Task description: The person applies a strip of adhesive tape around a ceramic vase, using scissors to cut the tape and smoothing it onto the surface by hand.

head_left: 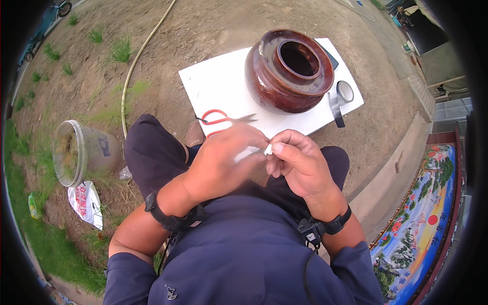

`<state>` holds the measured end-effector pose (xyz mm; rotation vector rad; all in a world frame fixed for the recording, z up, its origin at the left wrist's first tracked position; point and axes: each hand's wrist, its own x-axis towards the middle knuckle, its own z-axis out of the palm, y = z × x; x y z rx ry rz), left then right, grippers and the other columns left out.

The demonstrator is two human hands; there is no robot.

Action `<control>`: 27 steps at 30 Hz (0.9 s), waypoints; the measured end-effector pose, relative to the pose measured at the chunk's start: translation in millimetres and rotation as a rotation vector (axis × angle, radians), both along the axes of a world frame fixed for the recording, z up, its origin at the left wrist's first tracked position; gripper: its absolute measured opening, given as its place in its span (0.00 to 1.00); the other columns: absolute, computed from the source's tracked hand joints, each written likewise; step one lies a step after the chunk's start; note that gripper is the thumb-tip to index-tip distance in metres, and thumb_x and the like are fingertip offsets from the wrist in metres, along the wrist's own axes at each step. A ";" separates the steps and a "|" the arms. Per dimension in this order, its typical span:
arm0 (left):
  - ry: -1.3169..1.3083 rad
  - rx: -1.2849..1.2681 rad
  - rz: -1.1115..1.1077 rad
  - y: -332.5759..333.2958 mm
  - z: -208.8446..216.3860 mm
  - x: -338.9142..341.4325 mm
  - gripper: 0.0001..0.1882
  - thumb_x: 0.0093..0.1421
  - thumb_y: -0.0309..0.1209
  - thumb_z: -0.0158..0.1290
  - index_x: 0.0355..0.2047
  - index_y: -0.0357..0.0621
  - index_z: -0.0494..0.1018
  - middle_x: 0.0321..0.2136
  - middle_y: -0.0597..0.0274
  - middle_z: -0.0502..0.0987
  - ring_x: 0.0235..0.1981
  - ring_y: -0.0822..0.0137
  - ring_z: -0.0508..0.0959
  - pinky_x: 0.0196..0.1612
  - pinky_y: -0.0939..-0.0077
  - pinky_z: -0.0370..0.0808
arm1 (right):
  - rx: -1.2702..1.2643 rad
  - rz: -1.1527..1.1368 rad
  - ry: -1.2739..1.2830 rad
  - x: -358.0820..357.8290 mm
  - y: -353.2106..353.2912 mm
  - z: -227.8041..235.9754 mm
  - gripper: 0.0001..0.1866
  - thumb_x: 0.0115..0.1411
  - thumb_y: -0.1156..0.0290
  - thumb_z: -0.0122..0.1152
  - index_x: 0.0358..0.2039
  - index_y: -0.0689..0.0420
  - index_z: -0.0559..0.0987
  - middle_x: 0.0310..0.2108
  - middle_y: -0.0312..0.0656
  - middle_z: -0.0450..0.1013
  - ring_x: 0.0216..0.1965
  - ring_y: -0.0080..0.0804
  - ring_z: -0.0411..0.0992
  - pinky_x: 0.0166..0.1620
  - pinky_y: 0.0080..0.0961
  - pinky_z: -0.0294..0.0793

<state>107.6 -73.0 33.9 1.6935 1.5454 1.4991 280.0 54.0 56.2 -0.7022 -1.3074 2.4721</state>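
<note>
- Right hand's grip (304,166): thumb and forefinger pinching a small white piece (268,150), above the lap.
- Left hand's grip (223,155): blurred, fingertips right beside that piece; I can't tell whether they hold it.
- Beyond: red-handled scissors (239,119), brown glazed jar (274,85) and tape roll (336,105) on a white board (203,81).

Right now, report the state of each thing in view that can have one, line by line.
Right hand: closed, pinching.
Small white piece: held in that pinch.
Left hand: blurred beside it, grip unclear.
Brown jar: upright, unlidded.
Scissors: lying on the white board, partly hidden.
Tape: loose end unrolled.
Bucket: uncovered.
White bag: on the ground.
</note>
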 end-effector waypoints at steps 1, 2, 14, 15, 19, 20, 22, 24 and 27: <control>-0.009 -0.003 0.008 -0.4 -0.7 -1.4 0.14 0.58 0.17 0.61 0.43 0.40 0.76 0.41 0.57 0.82 0.44 0.58 0.81 0.49 0.67 0.77 | 0.002 -0.001 0.000 -0.6 -0.2 0.3 0.05 0.69 0.71 0.61 0.41 0.58 0.80 0.28 0.36 0.78 0.28 0.21 0.75 0.32 0.16 0.73; -0.018 -0.005 0.016 -0.9 -1.0 -2.7 0.12 0.58 0.17 0.60 0.43 0.40 0.76 0.40 0.57 0.82 0.43 0.58 0.82 0.49 0.67 0.77 | 0.002 0.008 0.000 -1.4 -0.5 0.6 0.06 0.69 0.71 0.60 0.41 0.59 0.80 0.29 0.37 0.78 0.28 0.21 0.76 0.33 0.17 0.73; -0.233 -0.152 0.081 -10.5 -3.0 -13.2 0.05 0.66 0.20 0.57 0.41 0.38 0.76 0.38 0.64 0.80 0.40 0.75 0.80 0.45 0.77 0.77 | 0.764 -0.113 -0.044 -14.7 24.8 8.5 0.08 0.64 0.70 0.67 0.39 0.61 0.80 0.35 0.39 0.79 0.33 0.26 0.76 0.38 0.23 0.76; -0.306 -0.253 0.095 -13.9 -2.1 -15.0 0.05 0.68 0.20 0.55 0.43 0.37 0.75 0.39 0.65 0.79 0.40 0.78 0.79 0.45 0.80 0.77 | 1.182 -0.217 -0.191 -20.1 37.3 14.8 0.13 0.57 0.70 0.73 0.40 0.60 0.81 0.35 0.40 0.78 0.33 0.28 0.77 0.40 0.25 0.77; -0.349 -0.249 0.167 -17.4 -4.2 -20.9 0.06 0.68 0.20 0.54 0.44 0.34 0.74 0.38 0.63 0.80 0.40 0.76 0.79 0.46 0.79 0.78 | 1.869 -0.356 -0.215 -44.2 73.1 21.6 0.23 0.49 0.65 0.77 0.44 0.57 0.80 0.42 0.42 0.77 0.44 0.42 0.76 0.48 0.34 0.75; -0.348 -0.248 0.162 -17.8 -3.3 -21.1 0.06 0.68 0.20 0.54 0.44 0.34 0.74 0.38 0.63 0.80 0.40 0.76 0.79 0.46 0.79 0.78 | 1.924 -0.300 -0.309 -50.0 78.0 18.2 0.25 0.48 0.61 0.77 0.46 0.56 0.80 0.44 0.43 0.77 0.47 0.43 0.74 0.51 0.37 0.72; -0.465 -0.312 0.202 -19.8 -1.6 -22.4 0.06 0.68 0.20 0.54 0.45 0.34 0.74 0.39 0.60 0.81 0.41 0.74 0.80 0.47 0.78 0.78 | 1.976 -0.240 -0.394 -60.3 84.2 13.3 0.28 0.47 0.58 0.77 0.47 0.56 0.79 0.46 0.43 0.76 0.51 0.45 0.72 0.54 0.40 0.70; -0.490 -0.293 0.210 -20.9 0.1 -24.3 0.06 0.68 0.20 0.54 0.45 0.34 0.73 0.39 0.59 0.82 0.42 0.73 0.81 0.48 0.78 0.78 | 1.964 -0.173 -0.530 -67.0 87.8 9.7 0.32 0.47 0.52 0.76 0.49 0.56 0.79 0.47 0.44 0.76 0.52 0.44 0.71 0.57 0.41 0.66; -0.525 -0.291 0.237 -24.0 -1.2 -28.1 0.06 0.68 0.20 0.53 0.45 0.33 0.73 0.38 0.58 0.82 0.42 0.72 0.81 0.48 0.77 0.78 | 1.970 -0.159 -0.625 -71.1 94.1 4.0 0.32 0.49 0.50 0.73 0.49 0.59 0.79 0.44 0.45 0.78 0.49 0.45 0.73 0.57 0.41 0.67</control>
